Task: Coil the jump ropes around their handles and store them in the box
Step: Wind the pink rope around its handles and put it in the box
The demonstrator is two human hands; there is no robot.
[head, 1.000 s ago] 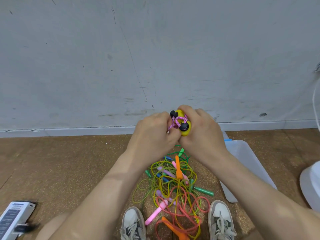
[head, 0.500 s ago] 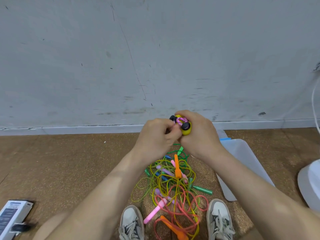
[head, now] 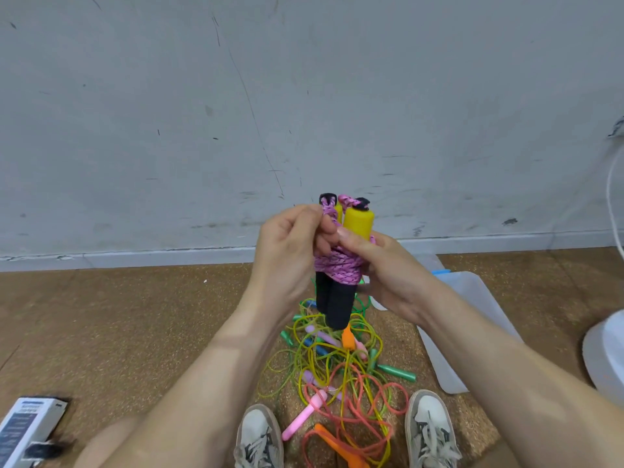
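Carton (head: 27, 428) by your knee: lettering too blurred to read. The tangle of ropes (head: 337, 366) lay at your feet. Above it, your left hand (head: 287, 255) pinched the pink rope (head: 339, 269) and your right hand (head: 395, 275) gripped the handles (head: 358, 221). Lose that pinch and the coil likely springs loose. The box (head: 472, 315) sat beyond, right.

a scuffed, scratch-marked grey wall (head: 304, 96) meets a pale skirting board (head: 135, 255) above a speckled brown floor (head: 118, 319), evenly lit, a white cable (head: 609, 184) hanging far right.
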